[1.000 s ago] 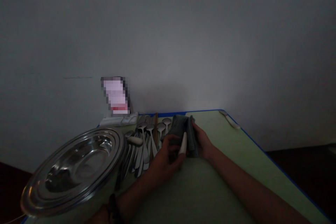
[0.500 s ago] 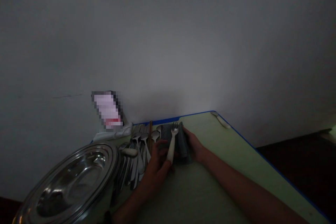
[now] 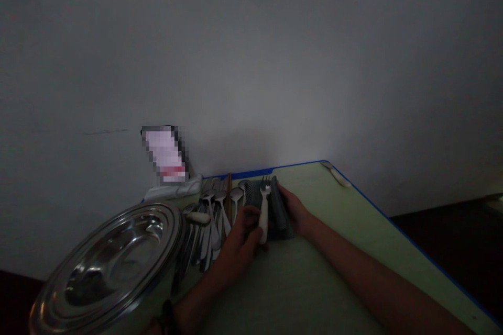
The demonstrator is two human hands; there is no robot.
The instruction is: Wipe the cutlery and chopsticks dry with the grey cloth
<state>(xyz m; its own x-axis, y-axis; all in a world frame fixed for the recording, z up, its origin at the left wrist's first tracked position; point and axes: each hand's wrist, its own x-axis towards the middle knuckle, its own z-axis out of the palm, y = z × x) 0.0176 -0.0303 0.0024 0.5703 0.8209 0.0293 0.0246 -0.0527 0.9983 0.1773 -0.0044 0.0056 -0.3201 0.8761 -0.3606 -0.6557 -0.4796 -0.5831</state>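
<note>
A fork (image 3: pixel 264 212) with a pale handle stands nearly upright, tines up, its handle gripped by my left hand (image 3: pixel 244 233). Right behind it is a dark grey-green cloth (image 3: pixel 281 209), folded. My right hand (image 3: pixel 294 210) grasps the cloth's right side, its fingers mostly hidden behind the fabric. Left of my left hand lies a pile of cutlery: several spoons (image 3: pixel 220 198), a pale-handled piece (image 3: pixel 198 218) lying across, and brown chopsticks (image 3: pixel 229 188).
A large oval steel dish (image 3: pixel 118 261) occupies the table's left side. A phone with a blurred screen (image 3: pixel 165 154) leans on the wall above a white bundle (image 3: pixel 175 187). Another pale-handled utensil (image 3: pixel 338 175) lies by the far right corner of the green table (image 3: pixel 314 272).
The view has shifted slightly, so everything sits a little further right and higher. My hands keep the same hold on the fork and cloth, with the fork a bit more upright.
</note>
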